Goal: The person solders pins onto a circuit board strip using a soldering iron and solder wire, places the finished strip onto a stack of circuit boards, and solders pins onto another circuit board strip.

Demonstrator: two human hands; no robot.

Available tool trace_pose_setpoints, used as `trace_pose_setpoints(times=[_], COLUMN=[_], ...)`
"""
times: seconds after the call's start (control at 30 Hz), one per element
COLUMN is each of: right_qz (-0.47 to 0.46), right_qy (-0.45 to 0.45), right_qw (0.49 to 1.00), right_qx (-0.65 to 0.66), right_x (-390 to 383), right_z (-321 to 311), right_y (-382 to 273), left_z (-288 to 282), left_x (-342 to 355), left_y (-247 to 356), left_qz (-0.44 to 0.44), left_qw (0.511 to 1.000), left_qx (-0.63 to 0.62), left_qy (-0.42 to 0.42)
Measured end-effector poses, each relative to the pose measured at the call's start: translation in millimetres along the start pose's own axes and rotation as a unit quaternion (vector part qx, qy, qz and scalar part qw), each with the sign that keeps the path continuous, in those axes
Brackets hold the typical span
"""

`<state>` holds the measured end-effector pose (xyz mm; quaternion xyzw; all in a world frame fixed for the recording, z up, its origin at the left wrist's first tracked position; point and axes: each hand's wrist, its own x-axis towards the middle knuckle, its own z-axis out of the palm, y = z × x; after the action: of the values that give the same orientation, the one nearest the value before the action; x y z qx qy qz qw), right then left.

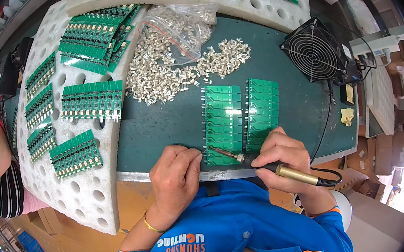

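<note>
Dark-green benchtop (162, 130), soldering iron (295, 173) inside right grip (284, 155)

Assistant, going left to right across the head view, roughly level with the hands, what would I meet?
Another person's striped shirt, left foam sheet, left hand, left circuit board, right hand, yellow scrap.
</note>
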<state>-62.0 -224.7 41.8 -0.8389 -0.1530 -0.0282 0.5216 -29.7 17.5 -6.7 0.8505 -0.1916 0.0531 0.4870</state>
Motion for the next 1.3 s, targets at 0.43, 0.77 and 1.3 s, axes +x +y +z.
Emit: trace_pose_setpoints(times=[0.43, 0.77, 1.3], right_qz=[0.081, 0.077, 0.057], right_qy=[-0.072, -0.083, -0.107], right_qw=[0.994, 0.994, 0.992], right_qx=[-0.016, -0.005, -0.020], right_x=[14.5, 19.7, 37.9], right_z=[-15.1, -16.7, -15.0], right_y=[-13.9, -11.6, -20.1], left_z=[-0.4, 0.9, -1.6], left_x=[0.5, -0.9, 3.6], left_y=[-1.5, -0.6, 7.6], left_qz=[0.016, 0.007, 0.032], left_qw=[1.000, 1.000, 0.992], left_qx=[-0.005, 0.001, 0.094], left_qy=[0.007, -0.002, -0.079])
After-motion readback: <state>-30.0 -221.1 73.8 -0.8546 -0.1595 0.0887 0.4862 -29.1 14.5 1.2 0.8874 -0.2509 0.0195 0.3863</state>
